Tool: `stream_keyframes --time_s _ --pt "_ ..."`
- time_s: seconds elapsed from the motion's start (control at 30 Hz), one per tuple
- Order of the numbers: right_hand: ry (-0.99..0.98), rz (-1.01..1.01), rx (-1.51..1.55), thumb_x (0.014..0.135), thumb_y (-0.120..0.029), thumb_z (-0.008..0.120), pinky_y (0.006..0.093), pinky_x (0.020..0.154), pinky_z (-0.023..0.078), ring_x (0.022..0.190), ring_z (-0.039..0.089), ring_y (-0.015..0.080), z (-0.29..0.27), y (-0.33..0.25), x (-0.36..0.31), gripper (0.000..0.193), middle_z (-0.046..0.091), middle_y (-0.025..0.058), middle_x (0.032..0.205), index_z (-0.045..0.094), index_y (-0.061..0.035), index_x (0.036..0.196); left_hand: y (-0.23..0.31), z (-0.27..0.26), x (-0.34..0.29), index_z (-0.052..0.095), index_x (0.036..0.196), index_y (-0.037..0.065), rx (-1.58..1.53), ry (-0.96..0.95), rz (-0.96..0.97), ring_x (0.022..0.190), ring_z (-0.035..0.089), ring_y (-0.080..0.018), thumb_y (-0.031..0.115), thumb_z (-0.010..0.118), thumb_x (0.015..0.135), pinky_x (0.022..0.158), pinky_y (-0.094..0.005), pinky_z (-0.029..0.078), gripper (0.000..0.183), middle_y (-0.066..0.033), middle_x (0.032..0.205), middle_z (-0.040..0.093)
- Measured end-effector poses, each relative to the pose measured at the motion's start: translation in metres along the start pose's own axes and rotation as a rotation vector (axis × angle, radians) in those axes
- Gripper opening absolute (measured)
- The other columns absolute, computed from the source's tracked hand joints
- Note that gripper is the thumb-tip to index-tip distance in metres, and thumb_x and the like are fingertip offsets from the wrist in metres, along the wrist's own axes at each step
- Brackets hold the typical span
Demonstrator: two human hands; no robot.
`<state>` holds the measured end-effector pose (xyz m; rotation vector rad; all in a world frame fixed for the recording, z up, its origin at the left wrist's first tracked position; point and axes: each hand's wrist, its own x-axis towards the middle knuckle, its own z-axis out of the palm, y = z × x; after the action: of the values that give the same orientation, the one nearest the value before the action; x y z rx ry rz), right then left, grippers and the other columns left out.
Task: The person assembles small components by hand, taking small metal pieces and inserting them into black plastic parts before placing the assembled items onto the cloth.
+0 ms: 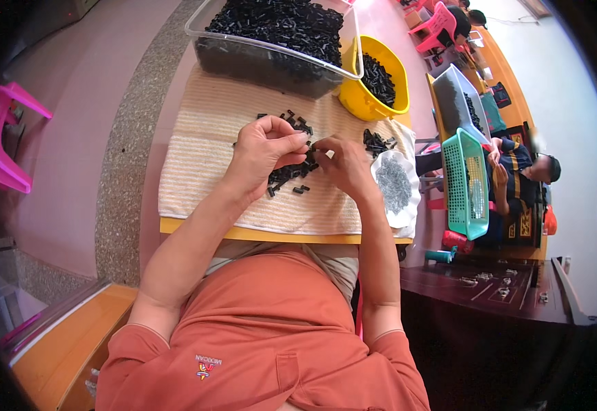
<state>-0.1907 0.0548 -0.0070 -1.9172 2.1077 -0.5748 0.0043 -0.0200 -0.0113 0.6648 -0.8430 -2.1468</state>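
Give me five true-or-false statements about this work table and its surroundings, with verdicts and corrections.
1. The yellow tub stands to the right of the clear bin. True.
2. The white dish is filled with black pieces. False: it holds small clear pieces.
3. The left hand and right hand are close together at the loose black pieces. True.
4. The table cloth is plain blue. False: it is striped in beige and white.
5. The green basket is on the left. False: it is on the right.
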Motion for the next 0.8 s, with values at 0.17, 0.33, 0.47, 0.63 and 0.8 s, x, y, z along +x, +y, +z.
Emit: stream_keyframes --time_s 0.17,0.33,0.47,0.63,0.8 --pt "-0.057 0.002 -0.018 0.082 -0.017 0.070 0.0442 0.076 0.050 0.088 0.065 0.0356 0.000 -0.005 0.000 0.019 0.067 0.0160 0.093 0.072 -0.0052 0.096 0.000 0.000 0.001 0.060 0.089 0.006 -0.001 0.003 0.002 0.075 0.069 -0.0123 0.001 0.071 0.087 0.066 -0.0243 0.061 0.012 -0.0055 0.084 0.068" --pt "-0.077 -0.036 -0.078 0.081 -0.016 0.069 0.0471 0.075 0.050 0.082 0.065 0.0379 0.002 -0.009 0.007 0.019 0.067 0.0199 0.084 0.071 -0.0045 0.095 0.001 0.001 0.001 0.059 0.089 0.003 -0.009 0.016 -0.001 0.074 0.068 -0.0132 0.001 0.073 0.085 0.066 -0.0249 0.060 0.014 -0.0069 0.084 0.067" --pt "-0.123 -0.011 -0.107 0.079 -0.013 0.066 0.0489 0.073 0.051 0.078 0.065 0.0403 0.003 -0.012 0.010 0.018 0.066 0.0225 0.079 0.071 -0.0036 0.094 0.000 0.000 0.001 0.060 0.088 0.003 -0.003 0.012 0.001 0.073 0.068 -0.0130 0.001 0.073 0.085 0.066 -0.0249 0.060 0.014 -0.0067 0.083 0.067" --pt "-0.058 0.005 -0.052 0.080 -0.010 0.065 0.0458 0.073 0.051 0.077 0.066 0.0385 0.002 -0.014 0.007 0.018 0.069 0.0197 0.080 0.072 -0.0022 0.094 0.002 0.000 0.001 0.060 0.088 0.004 -0.020 0.015 -0.004 0.073 0.068 -0.0128 0.001 0.073 0.085 0.066 -0.0246 0.060 0.013 -0.0064 0.083 0.067" --pt "0.060 -0.073 0.092 0.084 -0.006 0.063 0.0417 0.075 0.050 0.084 0.065 0.0358 -0.004 -0.009 -0.005 0.020 0.069 0.0187 0.089 0.070 0.0003 0.101 0.004 -0.001 0.000 0.060 0.089 0.004 -0.018 0.017 -0.002 0.074 0.068 -0.0129 0.001 0.073 0.085 0.066 -0.0244 0.060 0.014 -0.0062 0.083 0.067"
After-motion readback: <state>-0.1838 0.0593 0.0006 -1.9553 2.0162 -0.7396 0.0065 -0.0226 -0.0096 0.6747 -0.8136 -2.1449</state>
